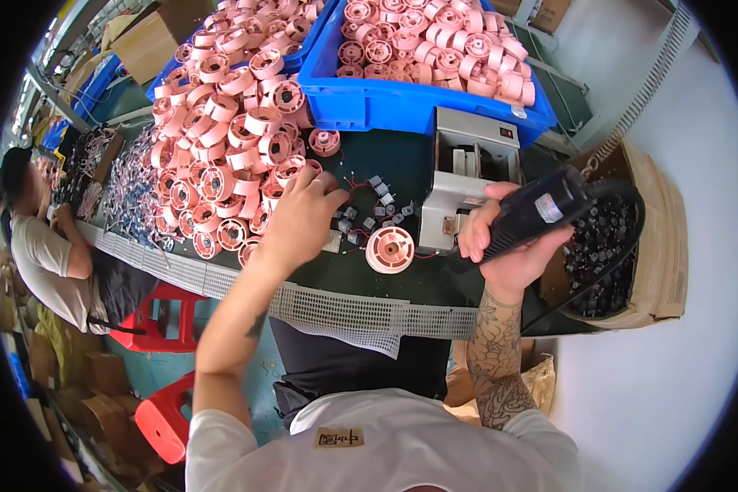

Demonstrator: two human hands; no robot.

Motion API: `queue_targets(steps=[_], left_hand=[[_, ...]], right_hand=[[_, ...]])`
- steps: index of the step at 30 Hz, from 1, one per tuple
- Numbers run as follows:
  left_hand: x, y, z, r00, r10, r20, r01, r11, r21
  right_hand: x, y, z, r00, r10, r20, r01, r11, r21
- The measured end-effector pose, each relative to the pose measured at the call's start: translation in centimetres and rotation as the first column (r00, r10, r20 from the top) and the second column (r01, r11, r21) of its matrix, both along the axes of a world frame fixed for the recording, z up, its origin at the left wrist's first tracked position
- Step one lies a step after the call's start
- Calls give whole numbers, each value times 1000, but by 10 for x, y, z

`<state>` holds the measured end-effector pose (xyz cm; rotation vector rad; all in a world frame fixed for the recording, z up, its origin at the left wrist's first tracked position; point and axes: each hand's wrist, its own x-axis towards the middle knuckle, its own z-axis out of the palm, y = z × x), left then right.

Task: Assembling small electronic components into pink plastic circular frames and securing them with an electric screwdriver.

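My right hand (512, 250) is wrapped around a black electric screwdriver (541, 209), which hangs from a coiled cord and points down to the left. My left hand (299, 217) reaches to the right edge of a heap of pink round plastic housings (221, 156), fingers apart, its fingertips against the heap. Between my hands, one pink housing (389, 249) lies face up on the dark green bench, with a red wire beside it. Several small motors with wires (381, 193) are scattered behind it. A grey metal machine (467, 176) stands just left of the screwdriver tip.
Blue bins (385, 107) full of pink housings stand at the back. At the right, a cardboard box (656, 246) holds many small dark parts. Wire bundles (135, 184) lie to the left, near a seated person (53, 254). Red stools (168, 414) stand below the bench's white mesh edge (336, 312).
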<state>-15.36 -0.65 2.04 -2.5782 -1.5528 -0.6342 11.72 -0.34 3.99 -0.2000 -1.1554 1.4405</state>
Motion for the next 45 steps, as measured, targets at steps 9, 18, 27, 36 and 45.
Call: queue_targets(steps=[9,18,27,36,45], left_hand=[[-1,30,3,968,-204,-144,190,976,-104],[33,6,55,933,-264,244,310,934,-176],[78,-27,39,985,-175,-7,175,984,18],[51,-26,51,937,-250,243,305,927,-220],[54,-71,58,992,-79,99,114,894,-434]], right_hand=[[6,3,-5,1000,9,-3,-10,1000,-20],[7,4,-2,999,-34,22,35,999,-26],[10,3,0,997,-63,34,63,998,-18],[24,-2,12,993,-118,-10,119,992,38],[18,-2,18,964,-260,47,253,960,124]])
